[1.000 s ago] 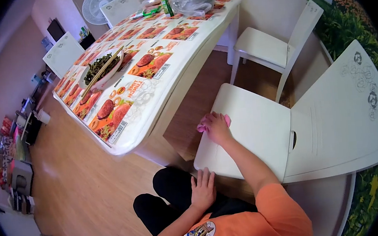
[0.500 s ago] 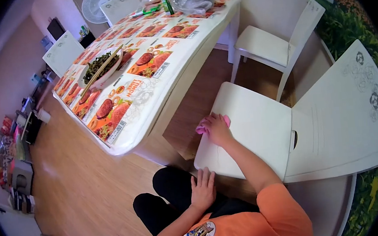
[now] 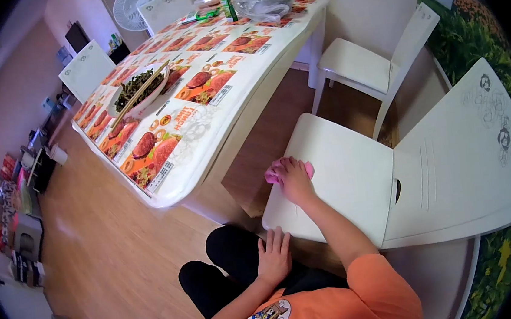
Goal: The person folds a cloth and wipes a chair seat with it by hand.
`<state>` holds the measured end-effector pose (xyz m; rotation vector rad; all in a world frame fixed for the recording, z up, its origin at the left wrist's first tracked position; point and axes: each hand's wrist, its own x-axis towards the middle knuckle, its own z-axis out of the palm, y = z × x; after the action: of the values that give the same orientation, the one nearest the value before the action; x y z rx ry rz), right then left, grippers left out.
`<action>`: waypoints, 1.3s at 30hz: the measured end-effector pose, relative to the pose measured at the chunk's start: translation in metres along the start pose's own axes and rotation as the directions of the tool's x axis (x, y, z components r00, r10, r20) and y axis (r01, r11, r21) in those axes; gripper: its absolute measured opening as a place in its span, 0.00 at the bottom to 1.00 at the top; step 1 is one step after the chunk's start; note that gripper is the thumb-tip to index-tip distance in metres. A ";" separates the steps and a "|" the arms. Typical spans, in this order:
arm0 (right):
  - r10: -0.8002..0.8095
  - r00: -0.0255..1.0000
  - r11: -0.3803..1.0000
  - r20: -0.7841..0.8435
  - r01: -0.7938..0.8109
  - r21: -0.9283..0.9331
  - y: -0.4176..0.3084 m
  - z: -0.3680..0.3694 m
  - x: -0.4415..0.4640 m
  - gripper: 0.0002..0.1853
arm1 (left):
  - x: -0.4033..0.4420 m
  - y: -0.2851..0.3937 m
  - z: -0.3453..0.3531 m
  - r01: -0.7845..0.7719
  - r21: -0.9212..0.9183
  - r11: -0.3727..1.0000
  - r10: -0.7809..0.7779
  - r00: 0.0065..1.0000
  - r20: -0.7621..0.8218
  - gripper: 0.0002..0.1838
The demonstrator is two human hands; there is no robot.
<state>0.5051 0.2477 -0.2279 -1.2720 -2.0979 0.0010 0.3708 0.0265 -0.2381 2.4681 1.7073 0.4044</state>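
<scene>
My right hand (image 3: 296, 183) presses a crumpled pink cloth (image 3: 275, 172) onto the seat of a white chair (image 3: 348, 175), close to the seat's edge facing the table. Part of the cloth is hidden under my palm and fingers. Lower down, my left hand (image 3: 274, 259) lies with fingers spread on my dark-trousered leg, its fingertips near the seat's front corner. Nothing is in it.
A white table (image 3: 228, 125) stands left of the chair, bearing a plate of dark greens (image 3: 138, 92) with chopsticks (image 3: 140, 94) across it. Bottles and a plastic-covered bowl (image 3: 264, 4) stand at its far end. Another white chair (image 3: 357, 65) is beyond.
The view has shifted very slightly. My right hand and the pink cloth stay at nearly the same spot on the seat; my left hand has not moved noticeably.
</scene>
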 end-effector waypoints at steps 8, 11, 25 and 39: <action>-0.021 1.000 1.000 0.007 0.021 -0.013 0.012 -0.009 0.011 0.15 | 0.000 -0.002 0.000 -0.012 0.013 1.000 0.012 1.000 0.019 0.36; -0.002 1.000 0.999 -0.030 0.001 -0.035 0.038 0.002 0.028 0.14 | 0.000 -0.001 -0.002 -0.010 0.001 1.000 0.010 1.000 0.022 0.36; 0.136 0.989 0.984 -0.062 -0.142 -0.107 0.039 0.009 0.026 0.16 | -0.001 0.000 0.002 -0.005 0.002 1.000 0.005 1.000 -0.007 0.34; 0.127 0.992 0.989 0.003 -0.126 -0.082 0.046 0.009 0.026 0.19 | 0.000 -0.002 0.001 -0.030 0.005 1.000 0.031 0.998 -0.052 0.33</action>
<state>0.5289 0.2955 -0.2359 -1.4545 -2.0390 -0.0244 0.3691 0.0274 -0.2393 2.5107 1.6928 0.4728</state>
